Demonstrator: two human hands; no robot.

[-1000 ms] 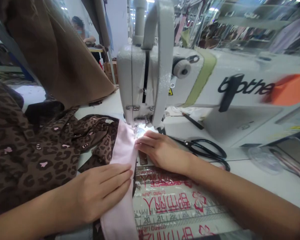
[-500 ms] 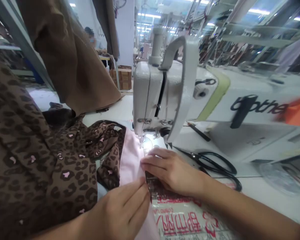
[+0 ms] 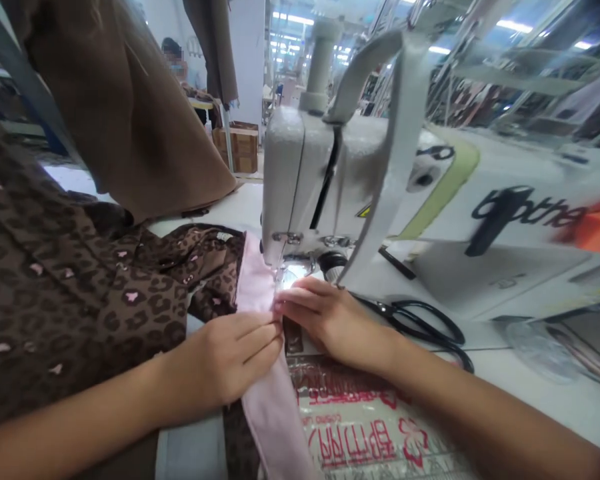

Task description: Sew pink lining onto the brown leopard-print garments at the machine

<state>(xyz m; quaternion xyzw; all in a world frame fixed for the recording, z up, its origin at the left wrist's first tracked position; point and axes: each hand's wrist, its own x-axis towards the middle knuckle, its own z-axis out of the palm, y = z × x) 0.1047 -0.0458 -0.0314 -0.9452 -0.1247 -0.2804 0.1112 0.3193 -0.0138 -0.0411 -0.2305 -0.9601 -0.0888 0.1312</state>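
A strip of pink fabric (image 3: 275, 413) runs lengthwise under the needle area of a white sewing machine (image 3: 293, 180), whose lamp lights the cloth. My left hand (image 3: 240, 357) pinches the strip's right edge just in front of the needle. Close beside it, my right hand (image 3: 330, 320) has its fingers bent together on the same edge, right below the presser foot; the fingertips partly hide the cloth and the foot. To the left, brown leopard-print fabric (image 3: 130, 293) with small pink marks lies bunched and joins the pink strip.
Black-handled scissors (image 3: 425, 323) lie right of my right hand, by the machine bed. A clear plastic sheet with red lettering (image 3: 360, 433) covers the table's front. Brown cloth (image 3: 145, 113) hangs at the left. A person (image 3: 175, 63) sits in the background near a cardboard box (image 3: 240, 147).
My left hand has moved up along the pink strip, nearer the needle, baring more of the strip below it. My right hand stays by the presser foot. The camera view has shifted slightly.
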